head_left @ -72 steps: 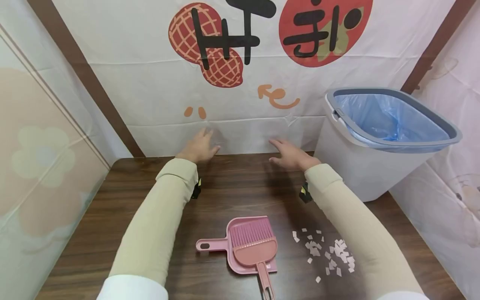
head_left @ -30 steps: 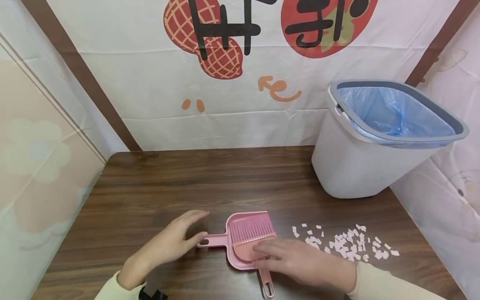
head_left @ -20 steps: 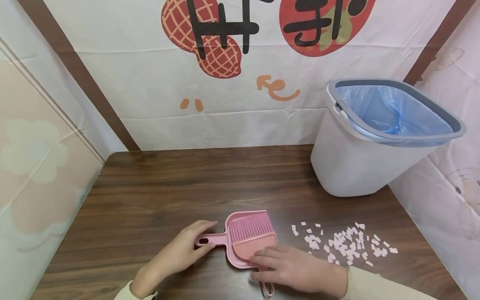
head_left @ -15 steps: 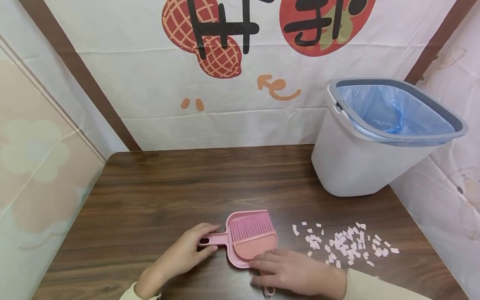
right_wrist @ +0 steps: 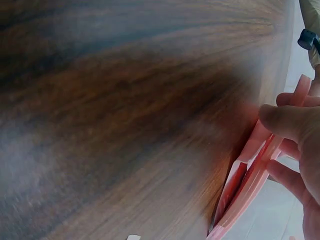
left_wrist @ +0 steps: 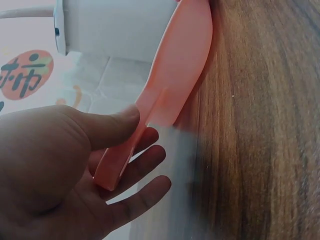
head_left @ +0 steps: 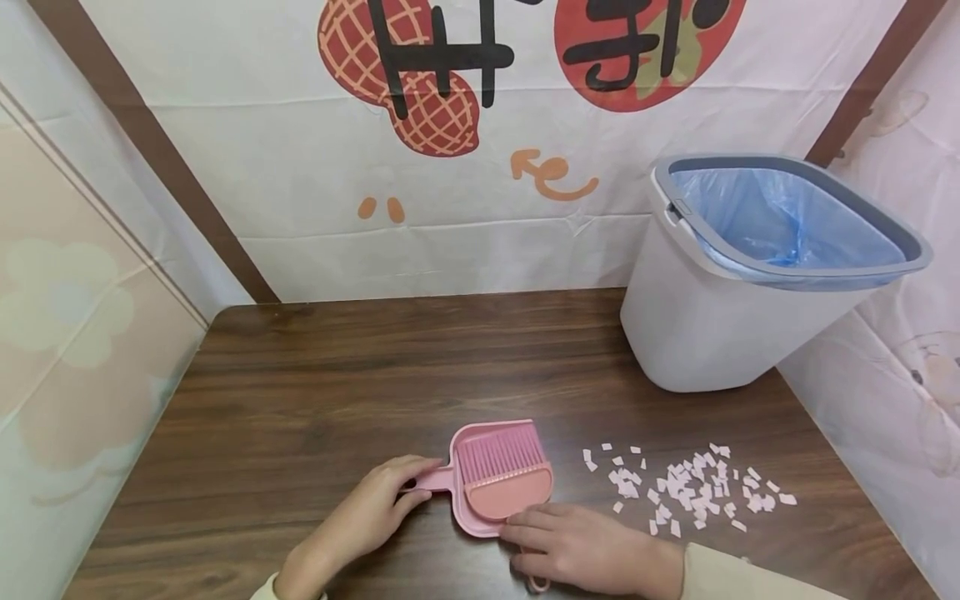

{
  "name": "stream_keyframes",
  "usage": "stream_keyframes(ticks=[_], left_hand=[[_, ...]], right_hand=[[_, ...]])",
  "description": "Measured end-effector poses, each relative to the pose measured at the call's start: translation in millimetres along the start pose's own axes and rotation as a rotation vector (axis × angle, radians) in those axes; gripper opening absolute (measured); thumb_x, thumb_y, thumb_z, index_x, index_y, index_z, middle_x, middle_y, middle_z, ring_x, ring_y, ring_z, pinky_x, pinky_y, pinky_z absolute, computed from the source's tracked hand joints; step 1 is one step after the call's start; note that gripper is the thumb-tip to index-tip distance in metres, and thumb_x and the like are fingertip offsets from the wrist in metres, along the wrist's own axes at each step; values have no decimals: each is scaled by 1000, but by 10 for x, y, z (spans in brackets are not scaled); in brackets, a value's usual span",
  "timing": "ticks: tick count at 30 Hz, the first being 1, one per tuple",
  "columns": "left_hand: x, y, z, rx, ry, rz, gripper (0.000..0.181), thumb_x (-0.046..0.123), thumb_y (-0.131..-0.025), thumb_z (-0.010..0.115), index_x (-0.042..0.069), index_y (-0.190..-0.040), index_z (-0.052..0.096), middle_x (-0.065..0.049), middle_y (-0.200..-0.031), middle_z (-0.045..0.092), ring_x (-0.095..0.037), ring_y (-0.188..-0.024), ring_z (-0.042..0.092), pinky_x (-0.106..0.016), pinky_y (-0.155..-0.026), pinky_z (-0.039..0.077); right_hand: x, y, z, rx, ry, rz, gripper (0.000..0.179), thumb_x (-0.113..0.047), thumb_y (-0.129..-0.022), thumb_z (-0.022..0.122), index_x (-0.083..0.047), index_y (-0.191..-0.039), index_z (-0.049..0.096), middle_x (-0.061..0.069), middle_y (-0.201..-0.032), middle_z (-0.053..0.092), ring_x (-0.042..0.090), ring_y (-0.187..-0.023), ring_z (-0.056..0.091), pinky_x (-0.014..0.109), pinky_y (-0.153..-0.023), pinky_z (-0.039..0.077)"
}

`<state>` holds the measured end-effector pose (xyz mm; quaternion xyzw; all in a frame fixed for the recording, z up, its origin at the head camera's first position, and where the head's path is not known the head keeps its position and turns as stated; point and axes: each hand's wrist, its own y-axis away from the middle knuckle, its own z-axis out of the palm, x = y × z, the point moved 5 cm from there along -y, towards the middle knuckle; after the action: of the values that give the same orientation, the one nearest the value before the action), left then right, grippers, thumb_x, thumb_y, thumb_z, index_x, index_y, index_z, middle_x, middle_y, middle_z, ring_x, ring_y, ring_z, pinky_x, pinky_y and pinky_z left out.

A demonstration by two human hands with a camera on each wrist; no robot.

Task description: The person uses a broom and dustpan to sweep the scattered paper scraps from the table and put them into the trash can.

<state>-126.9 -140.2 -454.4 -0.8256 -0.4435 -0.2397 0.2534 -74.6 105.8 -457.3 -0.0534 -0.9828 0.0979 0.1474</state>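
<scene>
A pink dustpan [head_left: 459, 512] lies on the wooden table with a small pink brush [head_left: 512, 493] resting in its pan, bristles toward the far side. My left hand [head_left: 371, 508] pinches the dustpan's handle; in the left wrist view the thumb lies on one side of the dustpan handle [left_wrist: 117, 162] and the fingers on the other. The brush handle points toward me, mostly hidden under my right hand [head_left: 588, 546]. In the right wrist view that hand [right_wrist: 305, 135] holds the brush handle [right_wrist: 301, 90] between thumb and fingers.
Many small pale paper scraps [head_left: 693, 487] are scattered right of the dustpan. A white bin [head_left: 705, 325] with a grey rim and blue liner stands at the table's back right. A printed cloth [head_left: 480, 250] hangs behind the table [head_left: 420, 358].
Both hands have come back from the table's far edge to the dustpan and brush. The left fingers have closed on the dustpan handle, the right on the brush handle. Both tools stay in place.
</scene>
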Motion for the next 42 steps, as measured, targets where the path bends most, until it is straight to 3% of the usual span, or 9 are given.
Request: stream_keyframes(ticks=[15, 23, 32, 37, 42], left_hand=[[2, 1, 28, 6, -36, -26, 34, 5, -92, 72, 1, -126, 69, -9, -120, 71, -28, -114, 66, -48, -97, 51], [16, -4, 28, 6, -54, -36, 34, 4, -93, 71, 2, -127, 69, -7, -120, 70, -26, -114, 65, -47, -98, 51], [45, 10, 37, 41, -65, -9, 33, 3, -93, 70, 2, -125, 69, -5, -119, 71, -24, -112, 65, -46, -96, 51], [54, 12, 35, 65, -68, 24, 33, 3, -92, 72, 1, -125, 69, -4, -117, 71, -23, -110, 66, -45, -95, 52], [47, 18, 34, 66, -60, 14, 33, 3, -92, 72, 2, -125, 69, -3, -117, 71, -22, -110, 66, -45, -95, 52]], right_hand=[[57, 22, -77, 112, -93, -25, 29, -23, -101, 51, -21, -124, 68, 8, -139, 61, 20, -134, 54, 35, -113, 40], [86, 34, -146, 151, -76, -33, 33, -20, -104, 45, -15, -129, 65, 9, -138, 62, 22, -133, 55, 35, -112, 42], [205, 14, -240, 349, -83, -14, 30, -22, -111, 44, -8, -119, 69, 10, -128, 69, 23, -122, 64, 32, -106, 47], [327, -1, -314, 399, -177, 77, 26, -17, -109, 46, -6, -117, 68, 8, -125, 70, 21, -117, 67, 31, -102, 50], [486, -5, -360, 464, -404, 179, 25, -9, -109, 43, -5, -117, 66, 9, -118, 72, 21, -112, 68, 30, -100, 51]])
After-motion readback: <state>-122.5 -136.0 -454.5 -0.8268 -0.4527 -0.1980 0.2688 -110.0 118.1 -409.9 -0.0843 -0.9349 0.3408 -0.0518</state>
